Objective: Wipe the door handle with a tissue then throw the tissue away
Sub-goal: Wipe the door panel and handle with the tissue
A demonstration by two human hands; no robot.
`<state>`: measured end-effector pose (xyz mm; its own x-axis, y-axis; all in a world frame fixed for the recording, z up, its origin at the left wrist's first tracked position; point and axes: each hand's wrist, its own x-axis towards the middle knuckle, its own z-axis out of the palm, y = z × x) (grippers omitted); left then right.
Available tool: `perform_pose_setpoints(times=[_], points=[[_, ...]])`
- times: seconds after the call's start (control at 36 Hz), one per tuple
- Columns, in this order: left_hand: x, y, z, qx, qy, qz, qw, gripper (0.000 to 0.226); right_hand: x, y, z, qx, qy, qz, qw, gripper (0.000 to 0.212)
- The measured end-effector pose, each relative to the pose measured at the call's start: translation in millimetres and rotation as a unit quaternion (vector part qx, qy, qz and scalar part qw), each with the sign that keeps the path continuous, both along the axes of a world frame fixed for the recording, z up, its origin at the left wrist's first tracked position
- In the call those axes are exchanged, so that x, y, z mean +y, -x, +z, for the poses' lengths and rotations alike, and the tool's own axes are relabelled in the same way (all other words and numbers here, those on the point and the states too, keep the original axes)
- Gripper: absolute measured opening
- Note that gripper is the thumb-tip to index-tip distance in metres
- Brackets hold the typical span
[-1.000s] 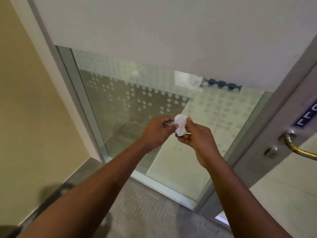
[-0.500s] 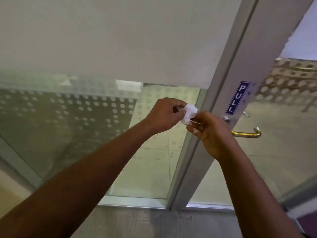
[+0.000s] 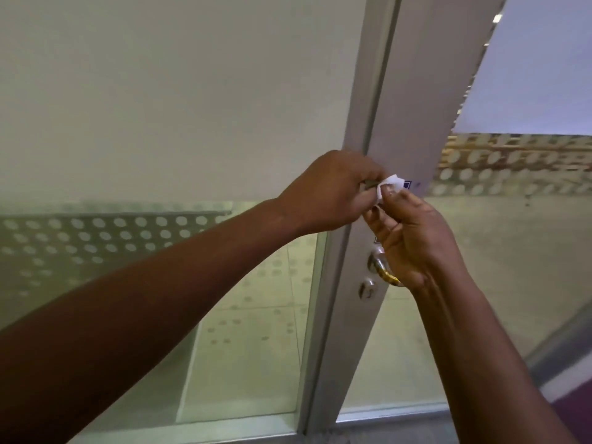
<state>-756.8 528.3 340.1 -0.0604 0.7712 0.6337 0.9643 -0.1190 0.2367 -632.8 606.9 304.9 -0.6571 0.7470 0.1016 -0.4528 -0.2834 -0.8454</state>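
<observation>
A small crumpled white tissue (image 3: pixel 390 184) is pinched between both hands in front of the grey door frame. My left hand (image 3: pixel 330 193) grips it from the left, and my right hand (image 3: pixel 413 238) holds it from below with fingertips. Beneath my right hand, the brass door handle (image 3: pixel 382 270) sticks out of its round silver mount on the door stile, mostly hidden by my right palm. A round silver lock (image 3: pixel 367 289) sits just under the handle.
The grey metal door stile (image 3: pixel 368 331) runs down the middle. Left of it is a fixed glass panel (image 3: pixel 250 331) with frosted dots; right of it is the door's glass (image 3: pixel 512 267). A blue sign is mostly hidden behind my hands.
The view has swung right and closer to the door. Both hands with the tissue now sit directly over the door stile, just above the handle, covering the blue PULL sign.
</observation>
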Motion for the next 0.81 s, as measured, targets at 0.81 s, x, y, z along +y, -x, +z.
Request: perform_pose_setpoints(times=[0.81], points=[[62.0, 55.1, 58.6, 0.567, -0.071, -0.006, 0.821, 0.056, 60.7, -11.8, -37.1, -0.180, -0.157, -0.323, 0.916, 0.036]])
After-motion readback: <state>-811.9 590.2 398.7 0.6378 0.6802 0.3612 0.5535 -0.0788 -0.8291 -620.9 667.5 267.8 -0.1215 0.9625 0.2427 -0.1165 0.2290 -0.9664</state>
